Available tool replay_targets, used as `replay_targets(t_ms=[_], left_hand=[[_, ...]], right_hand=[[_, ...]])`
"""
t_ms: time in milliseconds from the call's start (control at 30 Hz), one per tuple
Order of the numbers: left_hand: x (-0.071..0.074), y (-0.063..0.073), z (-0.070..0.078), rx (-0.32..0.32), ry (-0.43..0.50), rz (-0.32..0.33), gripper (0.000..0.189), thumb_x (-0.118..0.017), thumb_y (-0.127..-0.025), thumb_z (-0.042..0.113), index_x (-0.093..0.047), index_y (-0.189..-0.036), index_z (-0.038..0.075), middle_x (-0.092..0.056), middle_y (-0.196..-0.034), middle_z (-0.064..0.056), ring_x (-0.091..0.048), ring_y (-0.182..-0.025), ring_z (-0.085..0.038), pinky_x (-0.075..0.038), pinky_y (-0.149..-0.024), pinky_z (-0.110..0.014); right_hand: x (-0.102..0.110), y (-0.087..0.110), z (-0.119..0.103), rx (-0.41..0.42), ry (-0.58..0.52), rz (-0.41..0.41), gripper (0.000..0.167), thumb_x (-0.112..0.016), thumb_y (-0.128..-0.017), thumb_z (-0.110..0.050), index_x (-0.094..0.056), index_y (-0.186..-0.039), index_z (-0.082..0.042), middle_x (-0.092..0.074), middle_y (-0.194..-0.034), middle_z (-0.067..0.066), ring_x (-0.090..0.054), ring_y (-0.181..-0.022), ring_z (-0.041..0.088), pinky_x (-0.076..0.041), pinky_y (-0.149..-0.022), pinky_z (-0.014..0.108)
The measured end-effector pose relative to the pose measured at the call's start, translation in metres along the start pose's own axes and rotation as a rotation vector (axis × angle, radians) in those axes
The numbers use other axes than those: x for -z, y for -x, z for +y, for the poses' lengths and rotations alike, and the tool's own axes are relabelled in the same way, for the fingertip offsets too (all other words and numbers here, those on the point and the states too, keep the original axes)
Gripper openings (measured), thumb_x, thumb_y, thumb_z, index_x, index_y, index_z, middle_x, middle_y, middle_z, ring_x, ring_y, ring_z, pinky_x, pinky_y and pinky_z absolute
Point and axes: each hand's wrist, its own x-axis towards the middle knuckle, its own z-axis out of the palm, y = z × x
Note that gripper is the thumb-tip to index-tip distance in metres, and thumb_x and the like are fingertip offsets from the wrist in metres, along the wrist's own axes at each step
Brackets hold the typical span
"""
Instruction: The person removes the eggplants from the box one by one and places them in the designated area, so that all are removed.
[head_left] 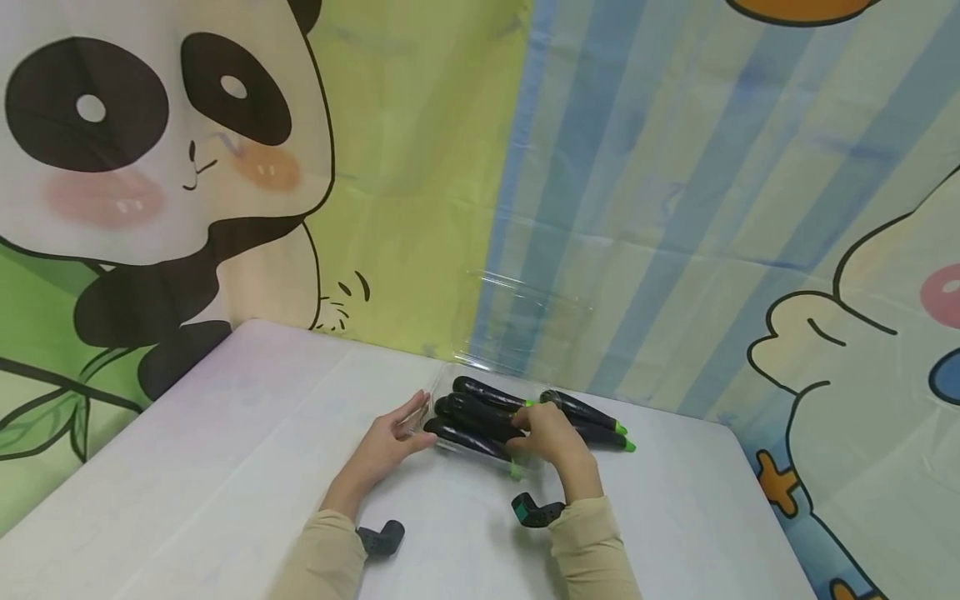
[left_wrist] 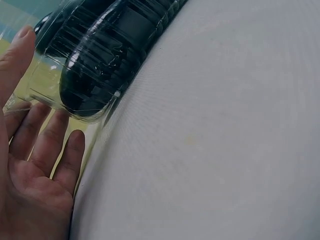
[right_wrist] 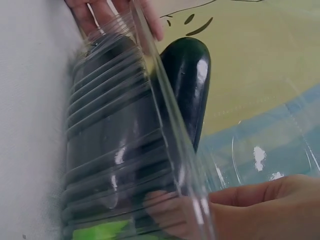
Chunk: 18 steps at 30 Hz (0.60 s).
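Note:
A clear plastic clamshell box lies on the table with several dark eggplants in it, side by side. My left hand is at the box's left end, thumb and fingers spread around the corner; in the left wrist view the fingers are nearly straight at the clear wall. My right hand reaches over the right end and holds an eggplant near its stem end. Through the clear wall in the right wrist view, its fingertips show against the dark skins. Another eggplant pokes above the rim.
Two more eggplants lie right of the box, green stems pointing right. The box's clear lid stands raised behind it, against the printed cloth backdrop. The white table spreads to both sides.

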Motion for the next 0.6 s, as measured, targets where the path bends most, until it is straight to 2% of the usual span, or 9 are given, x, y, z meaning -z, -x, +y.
replay_targets(t_ms=[233,400,600], left_hand=[[-0.001,-0.009,-0.019,-0.009,0.009,0.013,0.08,-0.074,-0.082,0.033,-0.031,-0.149,0.024,-0.033,-0.152,0.015,-0.033,-0.141,-0.02,-0.03,-0.115,-0.043],[-0.001,-0.009,-0.022,-0.017,-0.008,0.024,0.082,-0.074,-0.08,0.039,-0.032,-0.149,0.025,-0.034,-0.151,0.017,-0.033,-0.141,-0.018,-0.032,-0.114,-0.041],[-0.001,-0.009,-0.02,-0.017,-0.019,0.025,0.082,-0.074,-0.081,0.038,-0.031,-0.15,0.024,-0.033,-0.152,0.017,-0.031,-0.142,-0.015,-0.031,-0.116,-0.041]], right_hand=[[0.004,0.002,0.002,0.01,-0.044,-0.014,0.034,-0.077,-0.079,-0.026,-0.07,-0.109,-0.01,-0.072,-0.102,0.005,-0.067,-0.094,0.019,-0.057,-0.08,0.034],[0.007,0.004,0.004,0.022,-0.072,-0.024,0.034,-0.073,-0.083,-0.029,-0.069,-0.112,-0.013,-0.071,-0.101,0.002,-0.066,-0.091,0.016,-0.057,-0.078,0.033],[0.009,0.003,0.007,0.053,-0.101,-0.022,0.033,-0.071,-0.084,-0.03,-0.068,-0.114,-0.015,-0.071,-0.103,0.002,-0.066,-0.093,0.015,-0.057,-0.079,0.034]])
